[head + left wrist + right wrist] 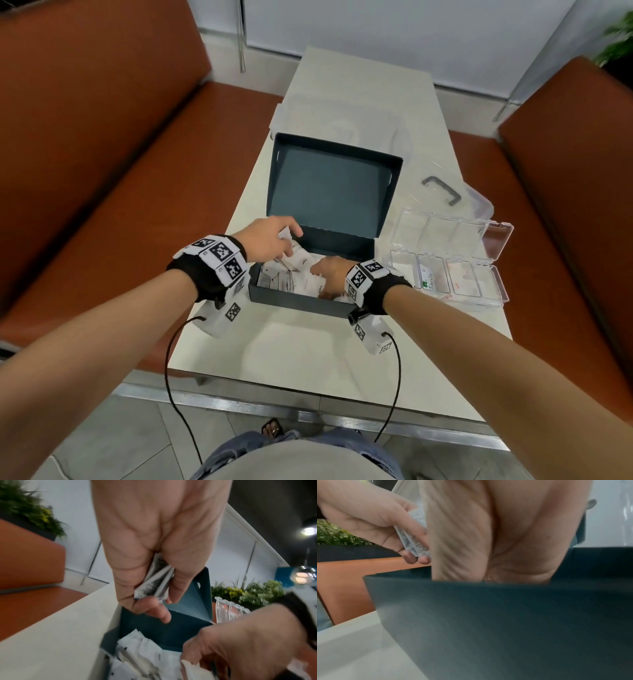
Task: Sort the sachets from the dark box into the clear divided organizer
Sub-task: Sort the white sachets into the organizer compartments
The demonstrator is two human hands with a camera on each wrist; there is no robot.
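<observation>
The dark box (301, 303) stands open on the white table (291, 349), its lid tilted back, with several white sachets (298, 279) piled inside. My left hand (289, 240) hovers over the box's left rim and grips a small bundle of sachets (154, 582) between thumb and fingers. My right hand (325, 284) reaches down into the box; in the left wrist view its fingers pinch a white sachet (190, 669). The box wall (488, 622) hides those fingers in the right wrist view. The clear divided organizer (493, 274) lies open to the right, with a Stevia sachet (430, 279) in one compartment.
A clear lid with a grey handle (442, 190) lies behind the organizer. A clear plastic container (342, 116) sits behind the box. Orange benches (85, 171) flank the narrow table on both sides. Cables hang from both wrists over the table's near edge.
</observation>
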